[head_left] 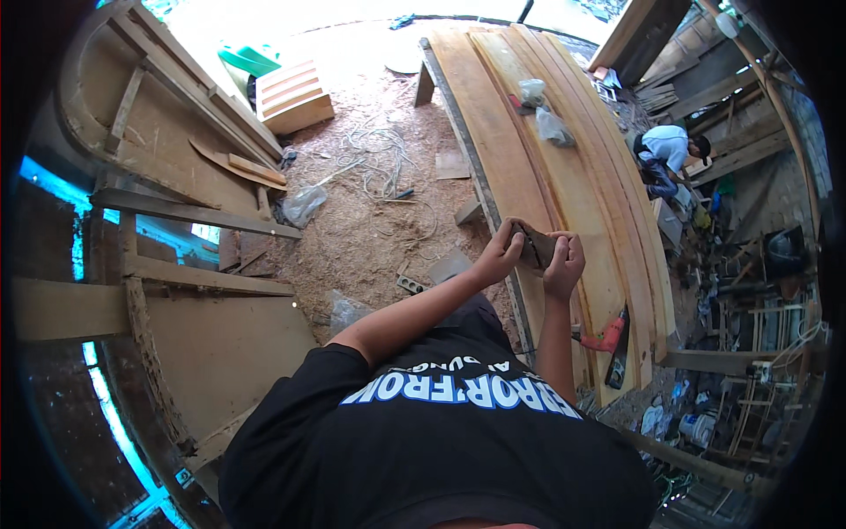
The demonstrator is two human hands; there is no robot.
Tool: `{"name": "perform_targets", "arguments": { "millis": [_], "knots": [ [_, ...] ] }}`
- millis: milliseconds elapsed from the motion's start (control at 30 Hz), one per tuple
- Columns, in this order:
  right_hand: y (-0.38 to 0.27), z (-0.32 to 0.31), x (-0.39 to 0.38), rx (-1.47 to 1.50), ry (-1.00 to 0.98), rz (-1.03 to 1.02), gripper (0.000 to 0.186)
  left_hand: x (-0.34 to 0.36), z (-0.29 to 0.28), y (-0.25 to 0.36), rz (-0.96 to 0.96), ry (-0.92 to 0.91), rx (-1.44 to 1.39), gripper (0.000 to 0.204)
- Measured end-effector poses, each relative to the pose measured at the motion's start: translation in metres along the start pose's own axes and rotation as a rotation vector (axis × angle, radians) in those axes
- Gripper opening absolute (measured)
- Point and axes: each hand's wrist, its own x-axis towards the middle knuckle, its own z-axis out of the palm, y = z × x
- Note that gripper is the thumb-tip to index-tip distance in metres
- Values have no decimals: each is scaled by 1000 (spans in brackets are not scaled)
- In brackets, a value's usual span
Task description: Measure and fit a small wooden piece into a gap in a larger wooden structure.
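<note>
Between my two hands is a small dark brown, flat piece (536,249), held above the long wooden boards (589,216). Whether it is wood or a folded sheet cannot be made out. My left hand (500,254) grips its left end, fingers curled in. On the other end, my right hand (565,264) is closed with the thumb on top. Nearer to me, a red power tool (606,338) lies on the boards, right of my right forearm. Beside it rests a long black tool (619,360).
Clear plastic bags (553,128) with contents lie farther up the boards. Cables (388,167) and a power strip (410,284) lie on the shavings-covered floor to the left. Wooden panels (220,361) lean at left. Another person (665,154) crouches at right near clutter.
</note>
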Motion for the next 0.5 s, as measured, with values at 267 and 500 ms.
{"name": "perform_targets", "arguments": {
  "millis": [267, 500],
  "knots": [
    [-3, 48, 41, -42, -131, 17, 22, 9, -33, -18, 34, 240, 68, 25],
    [15, 119, 112, -132, -138, 23, 22, 89, -74, -41, -13, 407, -109, 26]
  ]
}}
